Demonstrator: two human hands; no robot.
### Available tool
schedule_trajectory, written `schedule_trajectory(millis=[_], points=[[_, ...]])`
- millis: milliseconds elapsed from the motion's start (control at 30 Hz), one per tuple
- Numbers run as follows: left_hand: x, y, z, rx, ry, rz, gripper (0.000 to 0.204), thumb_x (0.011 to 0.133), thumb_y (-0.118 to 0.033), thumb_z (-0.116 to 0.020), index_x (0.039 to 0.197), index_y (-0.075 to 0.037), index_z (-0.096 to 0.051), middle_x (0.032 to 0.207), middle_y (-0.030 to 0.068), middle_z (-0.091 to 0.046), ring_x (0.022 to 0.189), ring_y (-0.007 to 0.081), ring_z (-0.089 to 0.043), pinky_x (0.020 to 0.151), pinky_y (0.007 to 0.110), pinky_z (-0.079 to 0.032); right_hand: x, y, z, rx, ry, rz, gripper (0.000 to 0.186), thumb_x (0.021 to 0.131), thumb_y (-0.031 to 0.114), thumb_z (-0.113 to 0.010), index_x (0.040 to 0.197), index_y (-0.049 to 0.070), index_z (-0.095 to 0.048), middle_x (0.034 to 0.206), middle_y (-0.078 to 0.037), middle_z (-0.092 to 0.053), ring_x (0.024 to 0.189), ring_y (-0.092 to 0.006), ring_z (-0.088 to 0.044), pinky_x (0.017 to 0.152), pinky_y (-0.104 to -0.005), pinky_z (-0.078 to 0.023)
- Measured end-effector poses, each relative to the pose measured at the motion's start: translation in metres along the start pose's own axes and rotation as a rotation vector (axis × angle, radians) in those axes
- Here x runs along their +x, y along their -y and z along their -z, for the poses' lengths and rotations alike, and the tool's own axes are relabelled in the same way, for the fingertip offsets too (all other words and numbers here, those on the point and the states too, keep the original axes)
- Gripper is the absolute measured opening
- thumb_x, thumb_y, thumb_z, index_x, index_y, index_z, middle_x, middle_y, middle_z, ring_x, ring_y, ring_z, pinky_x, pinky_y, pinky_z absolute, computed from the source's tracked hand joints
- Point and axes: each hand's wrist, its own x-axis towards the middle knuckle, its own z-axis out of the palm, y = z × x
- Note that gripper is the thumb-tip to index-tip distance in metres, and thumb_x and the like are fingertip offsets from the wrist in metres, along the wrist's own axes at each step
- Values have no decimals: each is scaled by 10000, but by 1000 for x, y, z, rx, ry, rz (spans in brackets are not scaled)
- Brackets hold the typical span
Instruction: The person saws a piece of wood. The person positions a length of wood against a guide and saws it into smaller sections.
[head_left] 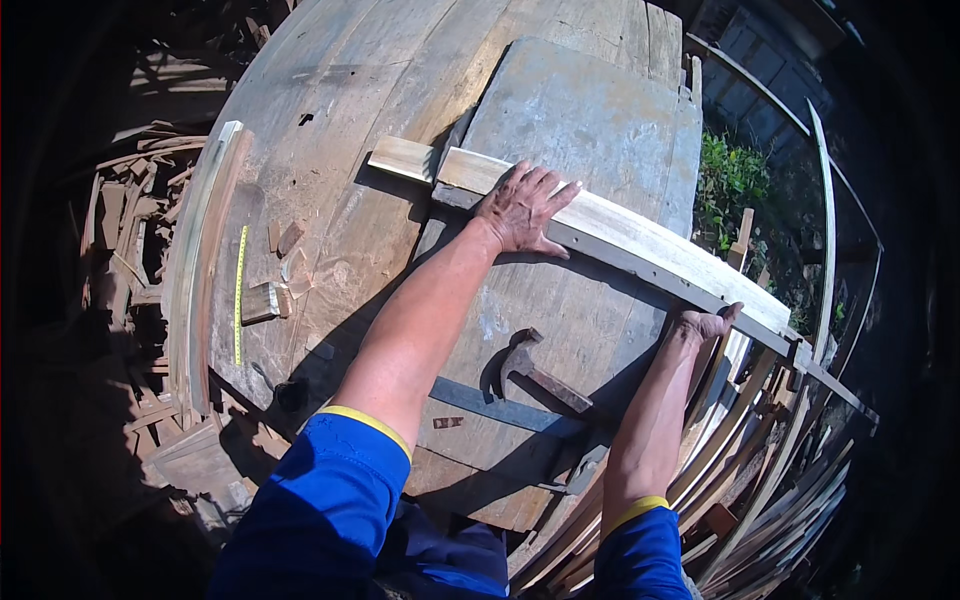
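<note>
A pale wooden plank (650, 240) lies slantwise across the workbench, with another pale piece (400, 157) jutting out at its left end. Along the plank's near edge runs a dark grey bar (640, 268); a jaw-like block (801, 356) at its right end makes it look like a bar clamp. My left hand (522, 212) rests on the plank and bar, fingers spread and thumb apart. Further right, my right hand (706, 325) grips the bar's near edge, thumb on top and the other fingers hidden. Nearer me, a claw hammer (540, 372) rests on the bench.
A flat metal strip (500, 408) lies beside the hammer. To the left are a yellow measuring tape (240, 295), a small wood block (262, 303) and long boards (205, 270). A grey sheet (590, 120) covers part of the workbench (340, 90). Stacked wood strips (760, 480) stand at right.
</note>
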Motion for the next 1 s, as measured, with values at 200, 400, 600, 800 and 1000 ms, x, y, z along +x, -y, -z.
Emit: schedule_trajectory(millis=[200,400,600,800,1000], points=[[-2,-2,-7,-6,47,19,1136,682,-830,-662,1553,-157,-382,1372,156,-521,1327,330,-455,1188,522,-262,7,2,21,-86,-92,3,762,865,487,-712,1457,63,-486,1428,-158,-551,1340,-365,-495,1154,-558,-345],[20,11,-7,106,60,62,1148,694,-850,-628,1566,-158,-348,1410,162,-509,1346,346,-444,1195,526,-256,32,-8,1,-106,-127,12,724,871,441,-723,1441,53,-503,1439,-139,-546,1341,-344,-492,1146,-554,-355],[-91,-67,2,-12,228,111,1169,680,-830,-660,1561,-128,-349,1428,184,-487,1383,362,-401,1219,532,-211,-94,31,46,123,-241,-156,766,879,396,-692,1500,39,-421,1500,-191,-483,1401,-377,-435,1177,-598,-301],[-182,-111,-10,-83,127,132,1164,705,-870,-582,1518,-57,-396,1423,135,-465,1365,297,-384,1214,511,-188,-207,51,78,-522,-514,137,486,982,280,-651,1387,29,-554,1350,-164,-616,1240,-339,-587,1056,-507,-507],[-165,-97,-14,-90,150,140,1115,758,-878,-508,1507,-57,-414,1448,140,-455,1403,310,-354,1217,511,-170,-154,33,-15,-2299,680,387,624,1010,566,-445,1100,9,-710,1059,-258,-706,1090,-407,-642,981,-508,-450]])
